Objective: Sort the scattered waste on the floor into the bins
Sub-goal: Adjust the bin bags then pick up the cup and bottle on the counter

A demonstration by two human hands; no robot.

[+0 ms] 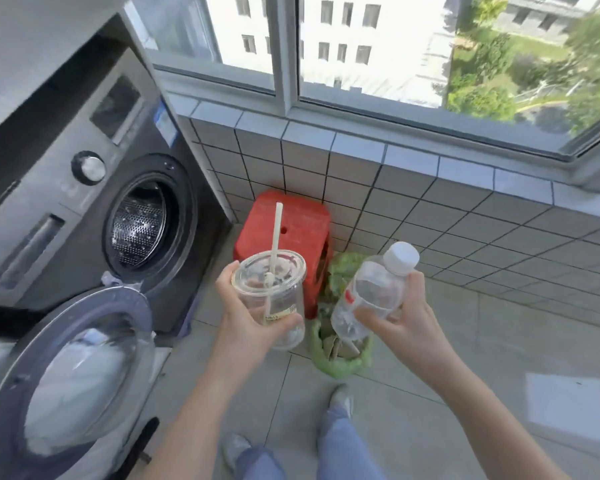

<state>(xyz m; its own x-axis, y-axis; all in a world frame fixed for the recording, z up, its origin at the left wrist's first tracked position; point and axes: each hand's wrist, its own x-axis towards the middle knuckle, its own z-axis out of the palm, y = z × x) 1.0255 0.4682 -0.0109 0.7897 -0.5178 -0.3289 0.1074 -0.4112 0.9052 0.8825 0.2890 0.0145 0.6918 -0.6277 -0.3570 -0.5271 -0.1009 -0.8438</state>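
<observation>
- A clear plastic cup [270, 299] with a lid and a pale straw [276, 237] is held at the centre of the frame by the left hand [246, 313]; the fingers are wrapped round its lower wall from below, so the cup is kept nearly upright and any dregs are probably kept in.
- A clear plastic bottle [371, 292] with a white cap [400, 258] is gripped just right of centre by the right hand [402, 317]; thumb and fingers are curled round its middle, and the bottle is tilted with the cap toward the upper right.
- Both items are carried in the air, apart from each other, above the floor and in front of the body, as if brought together for disposal.
- Directly under the bottle's base, a green bag [340, 358] is seen on the tiled floor [465, 358]; brownish scraps lie in its open mouth. Whether it serves as one of the bins cannot be told.
- A red stool [291, 220] stands beyond the bag, against the tiled wall, with the bag just beside it.
- A washing machine [66, 168] fills the left of the frame, its door [73, 368] swung open toward the lower left.
- Sorting is judged to be under way: neither piece has yet been dropped.
</observation>
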